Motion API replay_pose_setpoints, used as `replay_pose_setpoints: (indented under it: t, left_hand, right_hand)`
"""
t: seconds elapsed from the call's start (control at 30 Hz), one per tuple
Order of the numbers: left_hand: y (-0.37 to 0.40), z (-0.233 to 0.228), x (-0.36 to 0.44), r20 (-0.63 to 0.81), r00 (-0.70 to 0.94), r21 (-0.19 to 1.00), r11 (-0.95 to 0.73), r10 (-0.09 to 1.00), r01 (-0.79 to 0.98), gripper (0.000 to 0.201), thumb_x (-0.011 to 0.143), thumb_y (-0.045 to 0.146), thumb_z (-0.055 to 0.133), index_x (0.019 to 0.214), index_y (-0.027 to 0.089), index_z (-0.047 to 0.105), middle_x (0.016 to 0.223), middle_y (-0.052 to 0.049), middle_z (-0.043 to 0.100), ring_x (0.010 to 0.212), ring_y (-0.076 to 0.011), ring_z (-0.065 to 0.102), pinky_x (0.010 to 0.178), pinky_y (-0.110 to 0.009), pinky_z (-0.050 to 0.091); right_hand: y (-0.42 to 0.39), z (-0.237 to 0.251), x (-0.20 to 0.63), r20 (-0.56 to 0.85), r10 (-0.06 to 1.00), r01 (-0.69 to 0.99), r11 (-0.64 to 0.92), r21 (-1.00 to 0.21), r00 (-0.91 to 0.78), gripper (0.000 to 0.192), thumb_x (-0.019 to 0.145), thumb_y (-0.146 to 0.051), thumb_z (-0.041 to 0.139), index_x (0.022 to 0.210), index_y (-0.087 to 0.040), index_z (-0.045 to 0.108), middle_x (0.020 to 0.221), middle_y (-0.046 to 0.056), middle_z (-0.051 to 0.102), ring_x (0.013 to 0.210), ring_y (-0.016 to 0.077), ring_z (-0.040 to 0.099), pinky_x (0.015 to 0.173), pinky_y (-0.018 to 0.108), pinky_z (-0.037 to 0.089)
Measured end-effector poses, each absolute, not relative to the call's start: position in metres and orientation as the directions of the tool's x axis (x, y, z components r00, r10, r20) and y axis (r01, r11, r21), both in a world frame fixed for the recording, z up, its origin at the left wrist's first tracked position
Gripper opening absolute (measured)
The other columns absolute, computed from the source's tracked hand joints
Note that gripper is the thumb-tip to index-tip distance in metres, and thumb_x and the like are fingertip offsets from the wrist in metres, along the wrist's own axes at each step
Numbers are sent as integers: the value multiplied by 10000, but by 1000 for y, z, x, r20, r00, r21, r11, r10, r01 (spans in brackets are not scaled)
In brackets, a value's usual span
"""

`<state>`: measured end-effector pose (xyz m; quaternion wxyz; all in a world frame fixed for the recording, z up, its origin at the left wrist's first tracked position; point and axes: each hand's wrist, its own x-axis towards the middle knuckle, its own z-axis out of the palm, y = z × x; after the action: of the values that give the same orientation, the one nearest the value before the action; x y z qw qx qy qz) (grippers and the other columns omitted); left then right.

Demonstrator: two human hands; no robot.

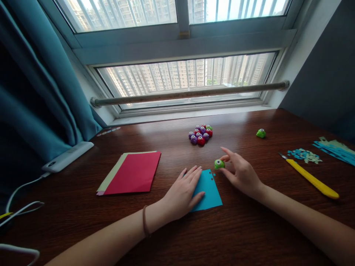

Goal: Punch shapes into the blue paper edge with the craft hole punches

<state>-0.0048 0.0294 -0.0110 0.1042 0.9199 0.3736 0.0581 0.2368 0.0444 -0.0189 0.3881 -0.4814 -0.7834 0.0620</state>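
Blue paper (208, 190) is pinned flat on the desk (238, 229) by the left hand (181, 194), palm down, fingers spread. A green punch (219, 164) at the paper's far corner is touched, possibly pinched, by the loosely open right hand (242, 173). Small star holes are seen near that corner. Red paper (133, 173) lies well left; a yellow knife (312, 179) right.

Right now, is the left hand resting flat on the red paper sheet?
No, the left hand lies on the blue paper sheet; the red paper sheet lies apart.
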Motion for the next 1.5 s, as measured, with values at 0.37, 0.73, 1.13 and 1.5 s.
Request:
replay_pose_setpoints:
  t: [0.37, 0.73, 1.13, 1.5]
  left_hand:
    - [32, -12, -7, 36, 728, 267, -708, 685, 653, 576, 929, 428, 362, 1406, 134, 225, 1471, -104, 245, 1367, -223, 207, 1113, -460, 204]
    - [32, -12, -8, 34, 729, 248, -713, 683, 656, 547, 928, 433, 364, 1388, 150, 279, 1478, -92, 228, 1369, -226, 199, 1111, -467, 201]
    - [30, -11, -6, 48, 730, 242, -717, 682, 654, 532, 923, 420, 380, 1383, 165, 299, 1472, -99, 247, 1362, -236, 217, 1107, -468, 207]
    - [31, -12, -5, 74, 725, 240, -718, 685, 653, 527, 922, 417, 386, 1378, 163, 312, 1463, -107, 269, 1355, -247, 235, 1103, -475, 216]
  right_hand:
    - [124, -42, 372, 545, 691, 797, -75, -599, 474, 581, 665, -321, 700, 1179, -151, 490, 909, 83, 685, 751, 245, 632, 730, 361, 470]
    - [123, -47, 375, 508, 727, 851, -200, -486, 462, 549, 692, -339, 675, 1182, -169, 495, 1013, 111, 644, 899, 299, 588, 767, 409, 445]
    - [54, -22, 234, 241, 921, 533, 376, -758, -307, 109, 770, -304, 648, 709, -219, 680, 739, 2, 604, 673, 151, 532, 608, 267, 419]
    - [54, -23, 226, 225, 924, 681, 381, -625, -310, 55, 746, -244, 697, 702, -241, 664, 764, -19, 638, 754, 173, 525, 675, 298, 409]
